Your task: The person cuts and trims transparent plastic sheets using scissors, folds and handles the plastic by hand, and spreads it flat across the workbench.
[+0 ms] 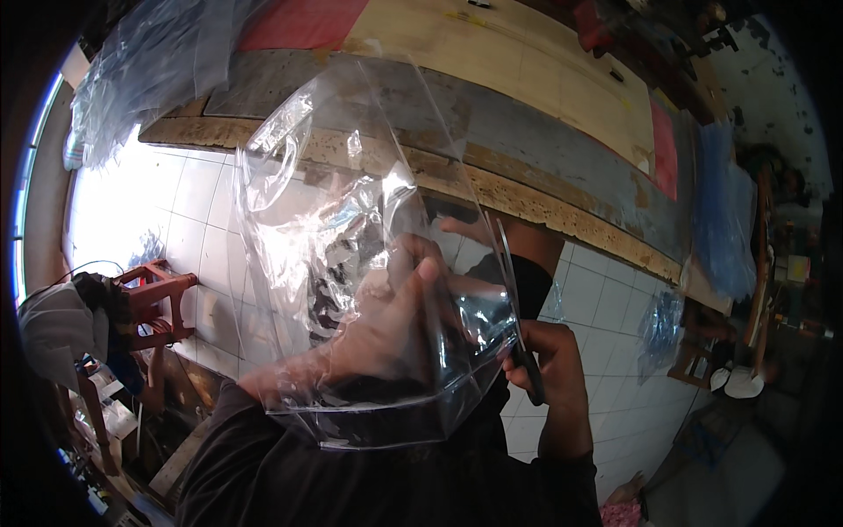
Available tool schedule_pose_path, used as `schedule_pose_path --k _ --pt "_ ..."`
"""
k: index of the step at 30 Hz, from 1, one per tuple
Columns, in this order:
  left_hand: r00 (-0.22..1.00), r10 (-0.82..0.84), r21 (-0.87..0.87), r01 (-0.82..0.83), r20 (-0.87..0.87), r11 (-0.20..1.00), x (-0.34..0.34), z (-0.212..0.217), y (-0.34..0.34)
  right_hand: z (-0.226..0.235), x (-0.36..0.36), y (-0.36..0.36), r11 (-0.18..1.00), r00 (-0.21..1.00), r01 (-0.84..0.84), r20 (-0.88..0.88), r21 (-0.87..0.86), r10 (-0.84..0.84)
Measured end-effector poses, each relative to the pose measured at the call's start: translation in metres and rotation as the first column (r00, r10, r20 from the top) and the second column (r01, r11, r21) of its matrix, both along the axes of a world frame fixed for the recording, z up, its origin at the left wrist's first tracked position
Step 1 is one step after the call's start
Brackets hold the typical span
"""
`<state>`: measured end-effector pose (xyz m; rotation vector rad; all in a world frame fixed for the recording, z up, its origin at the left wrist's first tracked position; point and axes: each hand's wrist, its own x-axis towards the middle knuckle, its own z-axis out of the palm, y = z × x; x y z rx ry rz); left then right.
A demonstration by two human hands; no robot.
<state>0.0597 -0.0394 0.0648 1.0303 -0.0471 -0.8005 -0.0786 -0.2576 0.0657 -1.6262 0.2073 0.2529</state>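
Note:
A large clear plastic bag with stiff folded edges hangs in front of my chest, bright with reflections. My left hand shows through the film, thumb up and fingers bent against the plastic. Whether it is inside the bag or behind it I cannot tell. My right hand is closed round the black handles of a pair of scissors. Their thin blades point upward along the bag's right edge. My bare leg is partly visible behind the bag.
Ahead runs a worn wooden bench with a pale yellow board on it. Stacks of clear plastic sheets hang at its left end and more sheets at its right. A red plastic stool and another person are at left.

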Motion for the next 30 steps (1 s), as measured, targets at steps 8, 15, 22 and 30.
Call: schedule_pose_path --k 8,15,22,30 --pt "0.982 -0.141 -0.028 0.139 -0.124 0.99 0.005 0.013 0.009 0.008 0.006 0.001 0.999 1.0 0.014 -0.019 -0.028 -0.015" --pt "0.999 0.03 -0.019 -0.031 -0.036 0.999 -0.001 0.017 0.001 0.006 0.0 -0.001 1.0 0.999 0.011 -0.04 -0.006 -0.011" --pt "0.993 -0.083 0.01 0.082 0.088 0.997 0.001 0.018 0.005 0.01 0.001 0.001 0.999 0.999 0.013 -0.048 -0.048 -0.015" --pt "0.996 -0.085 -0.04 0.085 -0.014 0.996 0.001 0.016 0.005 0.011 0.002 0.004 0.997 0.998 0.043 -0.043 -0.067 -0.046"
